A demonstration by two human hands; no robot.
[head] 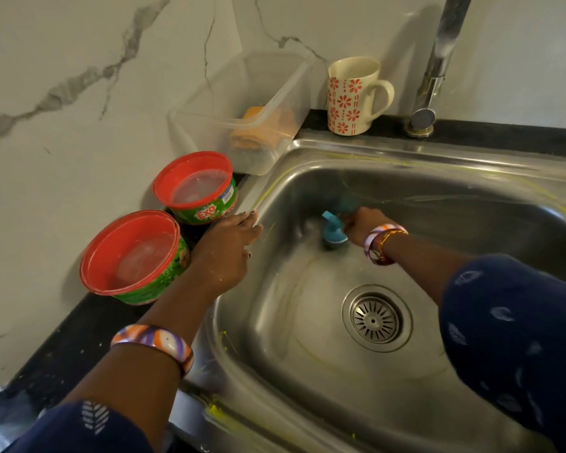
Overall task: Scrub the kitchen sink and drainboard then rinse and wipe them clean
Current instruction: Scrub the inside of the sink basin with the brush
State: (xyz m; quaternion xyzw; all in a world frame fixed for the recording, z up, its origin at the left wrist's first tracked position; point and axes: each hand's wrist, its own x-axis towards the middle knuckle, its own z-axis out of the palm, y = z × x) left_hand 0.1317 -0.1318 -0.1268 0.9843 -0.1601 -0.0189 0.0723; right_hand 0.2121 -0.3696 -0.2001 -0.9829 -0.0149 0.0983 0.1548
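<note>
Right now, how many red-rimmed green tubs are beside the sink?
2: near tub on the dark counter by the left hand; far tub behind it, next to the clear plastic container. None seem hidden.

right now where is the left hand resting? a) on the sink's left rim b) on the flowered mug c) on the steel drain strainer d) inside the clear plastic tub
a: the left hand lies with straight fingers on the left rim of the stainless steel sink, beside the red-rimmed green soap tubs.

left hand (226,248) flat, right hand (361,223) gripping
</note>
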